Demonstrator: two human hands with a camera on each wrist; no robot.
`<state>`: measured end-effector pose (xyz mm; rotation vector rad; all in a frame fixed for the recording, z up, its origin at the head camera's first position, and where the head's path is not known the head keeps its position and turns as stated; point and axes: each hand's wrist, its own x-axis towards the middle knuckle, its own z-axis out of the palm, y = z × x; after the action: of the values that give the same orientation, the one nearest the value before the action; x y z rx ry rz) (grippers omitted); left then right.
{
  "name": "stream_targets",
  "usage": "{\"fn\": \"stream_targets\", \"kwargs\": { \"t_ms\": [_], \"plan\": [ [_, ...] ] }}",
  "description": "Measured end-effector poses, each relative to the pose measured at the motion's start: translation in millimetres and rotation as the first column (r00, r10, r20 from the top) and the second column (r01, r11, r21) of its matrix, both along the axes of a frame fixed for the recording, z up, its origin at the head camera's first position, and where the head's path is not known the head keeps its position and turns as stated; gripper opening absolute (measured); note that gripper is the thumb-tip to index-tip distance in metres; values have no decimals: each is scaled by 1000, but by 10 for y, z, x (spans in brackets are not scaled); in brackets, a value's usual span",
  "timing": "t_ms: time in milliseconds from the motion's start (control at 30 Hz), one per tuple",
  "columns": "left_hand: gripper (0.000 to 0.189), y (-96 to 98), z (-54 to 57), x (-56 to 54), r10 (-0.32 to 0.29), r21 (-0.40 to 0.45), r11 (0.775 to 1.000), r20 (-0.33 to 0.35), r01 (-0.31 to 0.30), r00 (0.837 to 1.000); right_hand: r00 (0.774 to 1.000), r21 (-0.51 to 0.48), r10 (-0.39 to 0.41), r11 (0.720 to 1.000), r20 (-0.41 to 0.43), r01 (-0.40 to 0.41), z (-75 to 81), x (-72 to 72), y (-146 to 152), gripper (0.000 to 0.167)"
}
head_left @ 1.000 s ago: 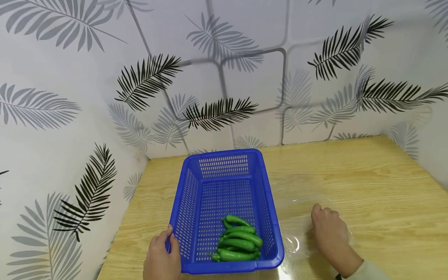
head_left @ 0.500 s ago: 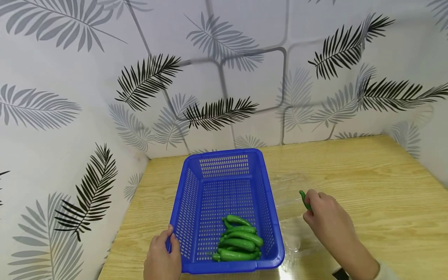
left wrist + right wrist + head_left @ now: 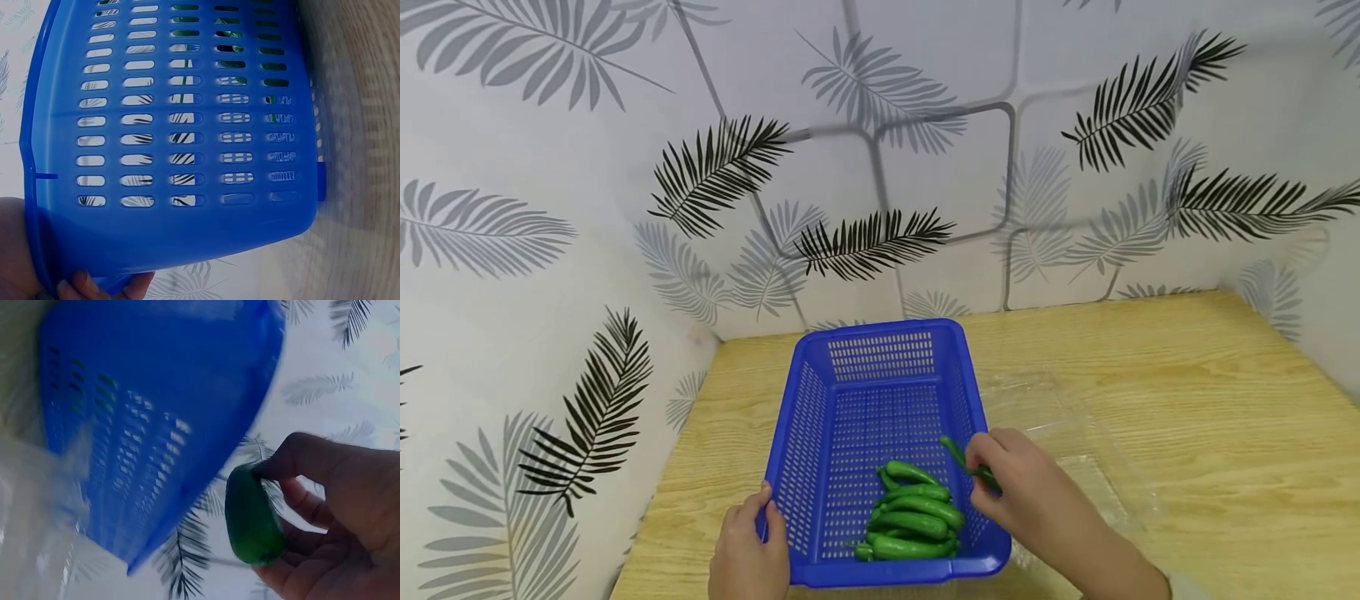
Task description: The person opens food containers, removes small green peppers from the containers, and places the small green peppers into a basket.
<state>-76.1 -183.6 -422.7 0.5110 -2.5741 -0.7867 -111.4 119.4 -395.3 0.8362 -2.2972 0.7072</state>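
Observation:
A blue perforated plastic basket (image 3: 802,450) stands on the wooden table, with several green peppers (image 3: 913,523) piled in its near right corner. My left hand (image 3: 748,542) grips the basket's left rim near the front; in the left wrist view its fingertips (image 3: 87,284) curl under that rim. My right hand (image 3: 1026,483) pinches one slim green pepper (image 3: 956,452) over the basket's right rim. The right wrist view shows this pepper end-on (image 3: 252,515) between thumb and fingers, beside the basket's outer wall (image 3: 156,362).
A clear plastic container (image 3: 1093,479) lies on the table right of the basket, partly hidden by my right forearm. Behind the table (image 3: 1225,392) rises a wall (image 3: 940,167) with a leaf pattern.
My right hand has lifted a pepper from the clear plastic container and carried it left to the basket's right rim. The left hand and the basket have stayed in place.

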Motion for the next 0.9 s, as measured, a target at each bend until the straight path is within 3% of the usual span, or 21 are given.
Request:
{"fn": "stream_targets", "kwargs": {
  "t_ms": [100,233,500,733,900],
  "plan": [
    [29,6,-4,-3,0,5,1000,5,0,1000,997,15,81,997,4,-81,-57,9,-111,39],
    [29,5,-6,-8,4,6,1000,11,-4,1000,991,58,130,990,34,-132,-103,12,-212,39],
    [30,7,-3,-4,4,16,1000,26,-5,1000,986,111,161,980,43,-165,-192,0,-369,38],
    [29,22,-6,-1,2,14,1000,-4,-2,1000,971,139,177,970,160,-199,-221,20,-447,34],
    [28,10,-16,1,5,11,1000,-15,-5,1000,956,142,220,958,192,-249,-223,-15,-481,34]
  ]
}}
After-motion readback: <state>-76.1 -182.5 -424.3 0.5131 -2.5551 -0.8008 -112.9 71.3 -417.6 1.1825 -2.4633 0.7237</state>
